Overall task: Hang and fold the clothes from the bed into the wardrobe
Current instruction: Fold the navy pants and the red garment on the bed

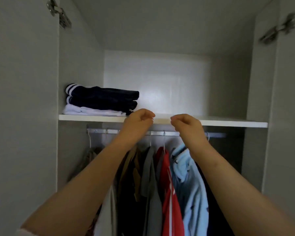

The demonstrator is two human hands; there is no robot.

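Inside the open wardrobe, a folded stack lies on the left of the white shelf (220, 123): dark navy clothes with white stripes (102, 97) on top of a white garment (94, 111). My left hand (137, 121) and my right hand (186, 124) are raised side by side in front of the shelf's front edge, fingers loosely curled, holding nothing. The left hand is just right of the stack and apart from it. Below the shelf, several garments hang on a metal rail (157, 132), among them a red top (169, 184), a light blue one (191, 184) and a grey one (150, 176).
The shelf to the right of the stack is bare white board up to the back wall (160, 82). Both wardrobe doors stand open, with hinges at upper left (60, 12) and upper right (278, 29). White hanger hooks (164, 140) sit along the rail.
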